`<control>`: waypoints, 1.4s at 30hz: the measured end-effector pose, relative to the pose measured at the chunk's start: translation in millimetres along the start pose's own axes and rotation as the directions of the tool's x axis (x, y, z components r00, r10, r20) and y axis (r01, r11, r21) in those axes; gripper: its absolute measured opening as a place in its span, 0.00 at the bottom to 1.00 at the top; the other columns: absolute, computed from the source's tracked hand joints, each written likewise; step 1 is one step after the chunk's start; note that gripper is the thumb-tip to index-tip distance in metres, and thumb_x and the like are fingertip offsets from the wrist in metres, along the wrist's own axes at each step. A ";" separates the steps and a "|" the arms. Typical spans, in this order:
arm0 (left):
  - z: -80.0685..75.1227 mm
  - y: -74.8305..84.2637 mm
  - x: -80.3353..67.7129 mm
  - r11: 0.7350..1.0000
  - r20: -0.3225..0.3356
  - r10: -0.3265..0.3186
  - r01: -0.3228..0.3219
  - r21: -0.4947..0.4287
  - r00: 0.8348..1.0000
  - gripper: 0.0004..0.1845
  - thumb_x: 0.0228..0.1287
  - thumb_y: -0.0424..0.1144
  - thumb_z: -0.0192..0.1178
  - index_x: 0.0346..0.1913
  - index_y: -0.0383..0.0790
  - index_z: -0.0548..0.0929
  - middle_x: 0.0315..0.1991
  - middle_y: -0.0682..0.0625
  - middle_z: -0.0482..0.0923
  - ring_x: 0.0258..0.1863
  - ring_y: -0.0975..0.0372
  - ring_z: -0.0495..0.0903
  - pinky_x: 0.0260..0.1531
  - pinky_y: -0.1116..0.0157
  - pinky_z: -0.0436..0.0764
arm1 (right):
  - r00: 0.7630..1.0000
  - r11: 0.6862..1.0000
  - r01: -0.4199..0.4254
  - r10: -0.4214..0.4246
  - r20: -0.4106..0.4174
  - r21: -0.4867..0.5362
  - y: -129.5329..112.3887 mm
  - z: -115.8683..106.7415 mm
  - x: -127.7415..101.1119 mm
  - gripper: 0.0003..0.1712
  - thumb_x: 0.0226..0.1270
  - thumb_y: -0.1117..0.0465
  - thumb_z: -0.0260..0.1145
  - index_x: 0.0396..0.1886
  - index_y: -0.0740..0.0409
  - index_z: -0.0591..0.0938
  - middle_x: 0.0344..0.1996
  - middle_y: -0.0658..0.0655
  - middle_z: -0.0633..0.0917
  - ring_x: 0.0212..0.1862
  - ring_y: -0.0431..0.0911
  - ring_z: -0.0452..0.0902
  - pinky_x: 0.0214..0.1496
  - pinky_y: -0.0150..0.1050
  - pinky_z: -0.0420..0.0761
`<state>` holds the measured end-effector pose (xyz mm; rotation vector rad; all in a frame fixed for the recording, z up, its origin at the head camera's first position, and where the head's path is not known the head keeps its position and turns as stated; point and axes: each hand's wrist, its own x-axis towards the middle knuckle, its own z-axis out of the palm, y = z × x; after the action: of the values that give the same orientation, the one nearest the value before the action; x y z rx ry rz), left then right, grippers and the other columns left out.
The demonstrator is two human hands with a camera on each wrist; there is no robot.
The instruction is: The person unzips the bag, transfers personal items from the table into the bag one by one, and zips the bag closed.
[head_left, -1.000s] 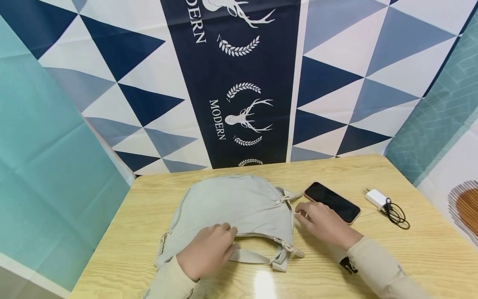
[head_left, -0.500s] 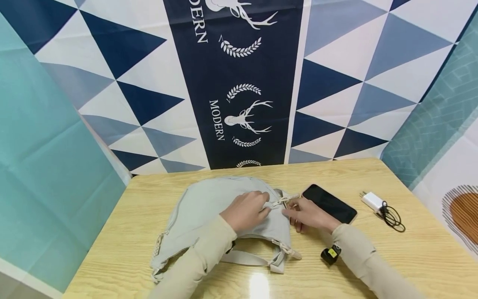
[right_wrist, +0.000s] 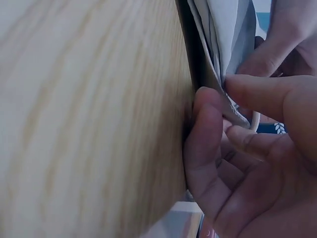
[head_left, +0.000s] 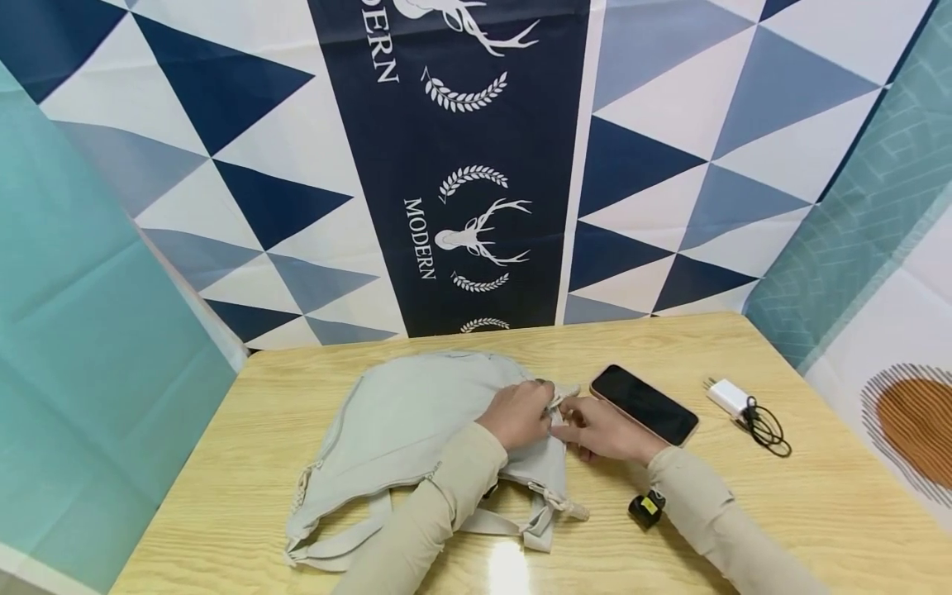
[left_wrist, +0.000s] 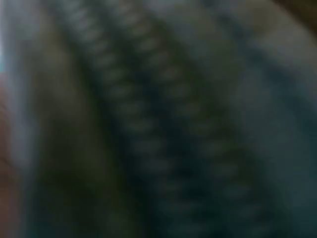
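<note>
A light grey fabric bag point(head_left: 424, 405) lies flat on the wooden table, its straps toward the near edge. My left hand point(head_left: 521, 413) reaches across it and pinches the zipper pull at its right corner, though the fingertips are partly hidden. Close against that corner, my right hand point(head_left: 606, 430) holds the side edge. In the right wrist view, thumb and fingers of the right hand point(right_wrist: 257, 163) pinch the layered fabric edge point(right_wrist: 215, 54), with the left hand point(right_wrist: 285, 44) just beyond. Blurred zipper teeth point(left_wrist: 133, 124) fill the left wrist view.
Right of the bag lie a black-screened phone point(head_left: 645, 403) and a white charger plug point(head_left: 729, 397) with a coiled black cable point(head_left: 766, 427). The wooden table point(head_left: 201, 496) meets a patterned cloth backdrop point(head_left: 476, 165) behind.
My left hand has moved from the bag's near edge up and right to its right corner. The right hand has closed in and taken hold of the bag's edge.
</note>
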<state>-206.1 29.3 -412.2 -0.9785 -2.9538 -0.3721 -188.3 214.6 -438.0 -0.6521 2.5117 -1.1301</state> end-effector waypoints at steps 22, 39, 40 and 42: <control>-18.2 -21.1 -28.0 0.987 -0.193 -0.159 0.154 -0.040 0.968 0.10 0.63 0.43 0.64 0.32 0.46 0.73 0.17 0.53 0.72 0.17 0.58 0.75 0.21 0.58 0.75 | 1.000 0.999 -0.024 0.024 -0.013 0.024 -3.0 6.8 4.2 0.13 0.74 0.59 0.62 0.32 0.61 0.71 0.18 0.53 0.73 0.17 0.43 0.72 0.19 0.36 0.72; -30.7 -31.3 -58.0 0.913 -0.256 -0.171 0.055 -0.405 0.951 0.06 0.62 0.37 0.65 0.29 0.45 0.78 0.18 0.58 0.73 0.17 0.68 0.70 0.20 0.71 0.71 | 0.993 0.994 -0.100 0.097 -0.064 -0.047 -15.2 5.9 1.6 0.15 0.74 0.54 0.62 0.30 0.59 0.76 0.17 0.54 0.78 0.17 0.45 0.75 0.21 0.38 0.74; -32.3 -31.5 -60.0 0.888 -0.233 -0.171 0.047 -0.457 0.957 0.07 0.63 0.38 0.65 0.28 0.45 0.79 0.18 0.58 0.74 0.17 0.68 0.71 0.21 0.71 0.71 | 0.992 0.992 -0.110 0.107 -0.069 -0.052 -17.4 6.3 1.6 0.17 0.74 0.52 0.62 0.29 0.59 0.76 0.17 0.54 0.79 0.17 0.45 0.75 0.21 0.39 0.74; -35.2 -32.2 -63.9 0.841 -0.195 -0.177 0.045 -0.539 0.965 0.09 0.64 0.40 0.67 0.27 0.46 0.81 0.17 0.58 0.76 0.18 0.68 0.73 0.23 0.70 0.72 | 0.989 0.990 -0.128 0.123 -0.080 -0.061 -20.8 7.4 2.6 0.21 0.75 0.47 0.60 0.28 0.58 0.77 0.16 0.54 0.80 0.16 0.46 0.75 0.20 0.40 0.75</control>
<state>-176.0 -41.2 -390.4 -0.7087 -2.7312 -1.2716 -181.4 196.5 -427.2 -0.4672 2.6232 -1.0500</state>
